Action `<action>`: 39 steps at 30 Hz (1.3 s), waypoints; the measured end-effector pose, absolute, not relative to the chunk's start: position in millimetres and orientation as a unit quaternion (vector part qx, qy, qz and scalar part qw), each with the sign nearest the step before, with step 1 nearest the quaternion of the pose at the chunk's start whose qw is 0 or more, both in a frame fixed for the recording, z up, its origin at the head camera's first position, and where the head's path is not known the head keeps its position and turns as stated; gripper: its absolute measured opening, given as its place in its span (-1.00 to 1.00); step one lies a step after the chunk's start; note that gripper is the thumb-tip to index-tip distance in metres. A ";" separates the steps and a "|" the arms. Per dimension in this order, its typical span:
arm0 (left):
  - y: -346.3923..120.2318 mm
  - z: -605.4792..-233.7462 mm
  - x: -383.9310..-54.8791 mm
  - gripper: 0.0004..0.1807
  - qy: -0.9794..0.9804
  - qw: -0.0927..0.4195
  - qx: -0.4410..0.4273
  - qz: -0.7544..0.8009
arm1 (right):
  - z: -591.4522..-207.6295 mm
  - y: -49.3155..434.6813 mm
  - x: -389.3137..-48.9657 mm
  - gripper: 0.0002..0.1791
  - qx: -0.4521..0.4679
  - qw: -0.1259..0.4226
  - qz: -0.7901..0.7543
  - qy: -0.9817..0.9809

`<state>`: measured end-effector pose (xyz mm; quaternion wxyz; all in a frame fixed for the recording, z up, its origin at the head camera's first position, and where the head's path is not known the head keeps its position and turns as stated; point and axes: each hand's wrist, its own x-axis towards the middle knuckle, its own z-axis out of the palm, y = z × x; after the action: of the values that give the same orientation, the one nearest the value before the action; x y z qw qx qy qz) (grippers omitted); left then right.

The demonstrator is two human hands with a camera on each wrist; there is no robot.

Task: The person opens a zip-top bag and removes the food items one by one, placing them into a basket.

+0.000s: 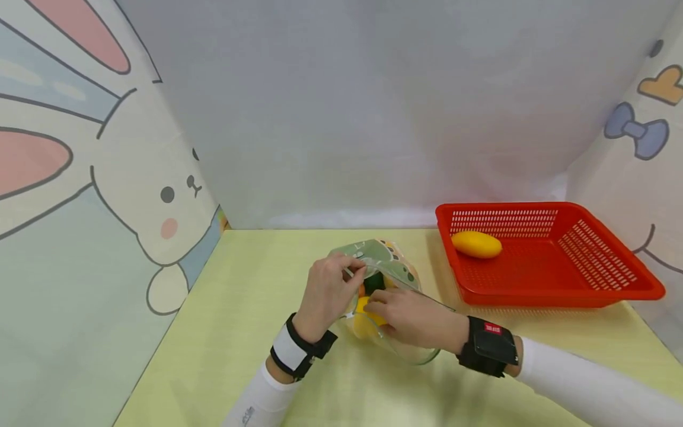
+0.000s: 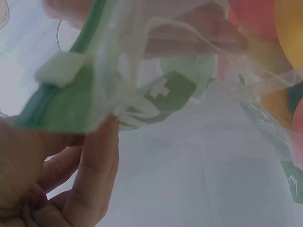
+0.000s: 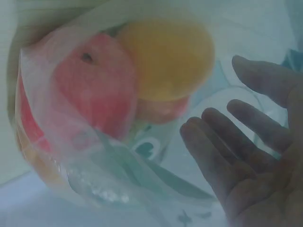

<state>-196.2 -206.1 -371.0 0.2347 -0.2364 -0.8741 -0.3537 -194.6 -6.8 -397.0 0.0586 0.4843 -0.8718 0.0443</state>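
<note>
A clear zip bag with a green printed panel stands in the middle of the table, its mouth held apart. My left hand pinches the bag's rim at the left; in the left wrist view its fingers are at the green zip strip. Through the mouth reaches my right hand. The right wrist view shows its fingers spread and holding nothing, beside a yellow fruit and a red fruit in the bag. A dark green piece also shows inside.
A red plastic basket stands at the right of the table, with one yellow mango-shaped fruit at its left end. A grey wall rises behind the table, with rabbit-printed panels on both sides.
</note>
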 end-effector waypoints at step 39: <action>-210.1 -369.2 -192.5 -0.94 -0.864 0.257 -0.242 -0.358 | -345.7 8.5 -161.4 -0.20 0.443 0.051 0.018 -0.895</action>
<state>-192.5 -210.1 -369.2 0.2569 -0.2423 -0.8644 -0.3579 -161.4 8.5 -345.7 0.0514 0.4435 -0.8946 0.0177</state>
